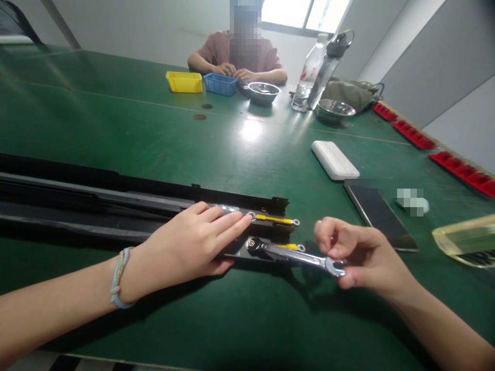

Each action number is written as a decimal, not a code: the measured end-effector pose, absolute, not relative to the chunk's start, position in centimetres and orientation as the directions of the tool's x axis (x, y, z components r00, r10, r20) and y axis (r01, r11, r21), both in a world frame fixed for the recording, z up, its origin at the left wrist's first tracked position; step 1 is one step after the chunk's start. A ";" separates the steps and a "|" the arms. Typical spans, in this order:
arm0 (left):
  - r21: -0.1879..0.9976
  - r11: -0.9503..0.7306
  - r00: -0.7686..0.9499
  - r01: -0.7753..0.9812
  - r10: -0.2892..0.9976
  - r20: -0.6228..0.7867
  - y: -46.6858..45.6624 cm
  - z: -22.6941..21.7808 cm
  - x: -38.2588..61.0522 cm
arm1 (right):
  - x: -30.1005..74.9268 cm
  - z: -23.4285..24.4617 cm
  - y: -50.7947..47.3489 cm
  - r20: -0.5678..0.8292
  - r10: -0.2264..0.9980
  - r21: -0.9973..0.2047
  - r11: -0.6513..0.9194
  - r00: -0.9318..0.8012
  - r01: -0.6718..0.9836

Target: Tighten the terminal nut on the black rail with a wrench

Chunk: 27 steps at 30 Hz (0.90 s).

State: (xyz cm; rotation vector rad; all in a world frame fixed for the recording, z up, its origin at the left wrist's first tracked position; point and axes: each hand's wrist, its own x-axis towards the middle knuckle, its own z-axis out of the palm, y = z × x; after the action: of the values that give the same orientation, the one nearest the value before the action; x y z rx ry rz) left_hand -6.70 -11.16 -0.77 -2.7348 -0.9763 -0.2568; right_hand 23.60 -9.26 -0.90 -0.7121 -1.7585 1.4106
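My left hand [193,232] lies across long black metal rails [116,201], its fingers stretched over them and its thumb against the near edge. Its fingertips reach a ring terminal on a short yellow cable [274,219]. Between thumb and fingers, my right hand [359,252] pinches the open-jaw end of a silver combination wrench [297,254]. The wrench's ring end sits around a fastener [252,243] on the nearer rail. Partly behind the wrench is a second yellow cable [288,247] with a ring terminal.
Past the rails on the green table [154,134] lie a white power bank [334,160] and a dark phone [381,214]. Farther off are yellow [184,82] and blue bins [220,84], metal bowls [264,93] and bottles [307,77]. A person [240,56] sits opposite. Red trays [462,172] line the right.
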 end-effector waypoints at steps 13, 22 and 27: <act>-0.148 -0.752 0.762 0.643 0.607 0.225 -12.3 0.1 -7.5 | 22.8 -0.7 -9.7 0.079 0.973 -0.995 0.092 -0.217 0.048; -0.160 -0.753 0.766 0.639 0.602 0.226 -12.3 -0.1 -7.4 | 23.1 -1.0 -9.6 0.004 0.990 -0.997 0.014 -0.144 0.070; -0.158 -0.756 0.768 0.636 0.599 0.227 -11.9 -0.3 -7.3 | 23.2 -0.9 -9.4 0.126 0.942 -0.990 0.140 -0.310 0.023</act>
State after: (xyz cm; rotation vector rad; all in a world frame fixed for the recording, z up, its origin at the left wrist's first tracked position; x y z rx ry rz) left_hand -7.31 -11.93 -0.29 -2.7377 -0.9702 -0.2393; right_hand 23.25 -9.38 -0.86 -0.9750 -1.5301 1.3070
